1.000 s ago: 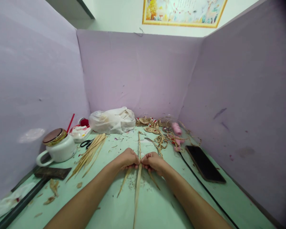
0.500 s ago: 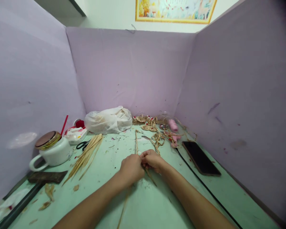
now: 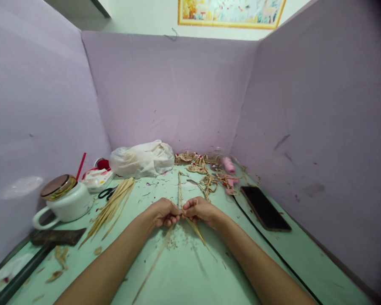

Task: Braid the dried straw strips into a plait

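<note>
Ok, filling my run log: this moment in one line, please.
left hand: pinching straw cord; right hand: likewise; loose strands: splayed apart

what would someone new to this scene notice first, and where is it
Probably the left hand and right hand, meeting mid-table at the near end of a thin braided strand, with loose strips trailing toward the viewer. Next, the crumpled white plastic bag stands out at the back, before the purple panel. The dark phone lies off to the right, the white mug to the left.
</note>
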`<state>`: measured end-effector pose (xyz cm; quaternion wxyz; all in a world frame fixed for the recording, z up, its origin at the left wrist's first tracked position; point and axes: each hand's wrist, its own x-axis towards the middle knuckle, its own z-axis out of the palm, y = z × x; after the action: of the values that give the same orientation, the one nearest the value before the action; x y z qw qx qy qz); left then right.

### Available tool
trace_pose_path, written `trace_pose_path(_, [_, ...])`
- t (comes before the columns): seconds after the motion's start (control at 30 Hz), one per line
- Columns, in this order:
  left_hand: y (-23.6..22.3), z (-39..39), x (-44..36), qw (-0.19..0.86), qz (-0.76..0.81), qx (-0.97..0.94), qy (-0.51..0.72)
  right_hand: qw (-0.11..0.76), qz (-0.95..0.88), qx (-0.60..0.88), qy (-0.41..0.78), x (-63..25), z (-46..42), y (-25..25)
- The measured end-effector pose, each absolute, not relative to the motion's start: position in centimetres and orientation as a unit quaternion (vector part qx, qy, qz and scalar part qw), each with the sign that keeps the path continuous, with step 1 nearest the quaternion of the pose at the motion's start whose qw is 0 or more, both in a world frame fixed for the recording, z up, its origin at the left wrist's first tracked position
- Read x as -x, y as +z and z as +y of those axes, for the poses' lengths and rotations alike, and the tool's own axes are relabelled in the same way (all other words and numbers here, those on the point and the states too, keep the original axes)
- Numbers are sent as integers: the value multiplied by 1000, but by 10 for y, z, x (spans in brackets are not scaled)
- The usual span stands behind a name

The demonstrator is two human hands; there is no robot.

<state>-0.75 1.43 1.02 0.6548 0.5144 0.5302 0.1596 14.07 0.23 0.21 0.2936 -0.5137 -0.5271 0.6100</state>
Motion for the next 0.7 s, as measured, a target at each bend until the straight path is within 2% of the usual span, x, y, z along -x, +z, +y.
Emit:
trace_pose_path(0.13, [14, 6, -2, 526, 610, -565, 176, 239, -653, 565, 443, -139, 2, -1])
trace_pose_path(0.23, [17, 0, -7, 502, 598, -589, 211, 209, -695, 588, 358, -141, 2, 0])
trace_pose_path(0.43, [13, -4, -9, 512, 599, -566, 242, 153, -679, 565, 444, -157, -1, 15])
trace_pose_path(0.63, [17, -6, -11, 515, 604, -554, 253, 37, -682, 544, 487, -182, 2, 23])
trace_pose_path(0.7, [18, -7, -12, 515, 614, -542, 253, 63, -676, 573, 459, -188, 3, 26])
